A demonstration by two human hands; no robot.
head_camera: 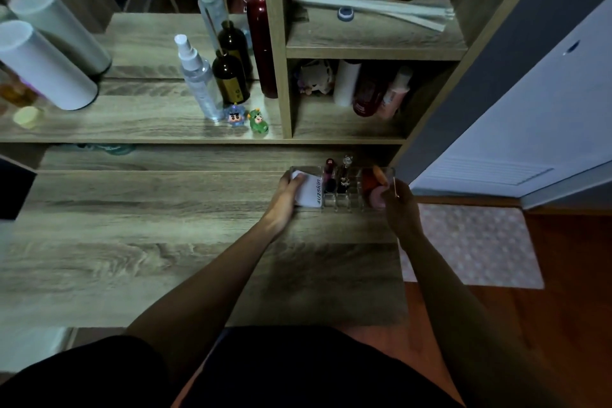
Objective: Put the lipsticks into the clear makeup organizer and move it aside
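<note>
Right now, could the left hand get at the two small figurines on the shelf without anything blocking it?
Probably yes. The left hand grips the clear organizer's left end, and the figurines stand at the shelf's open front edge, with bare desk between.

Clear makeup organizer (342,205) stands at the far right of the worktop (165,258), against its rear edge. Left hand (284,197) grips the organizer's left end; right hand (399,208) grips its right end. In its left compartment lies a flat packet (311,192); in the middle slots stand 2 lipsticks (330,175); at the right sits a sponge (377,197). Behind, on the raised shelf (149,129), a spray bottle (198,76) stands left of a diffuser bottle (230,76), with 2 figurines (246,121) before them. A floor mat (473,245) lies right of the worktop.
</note>
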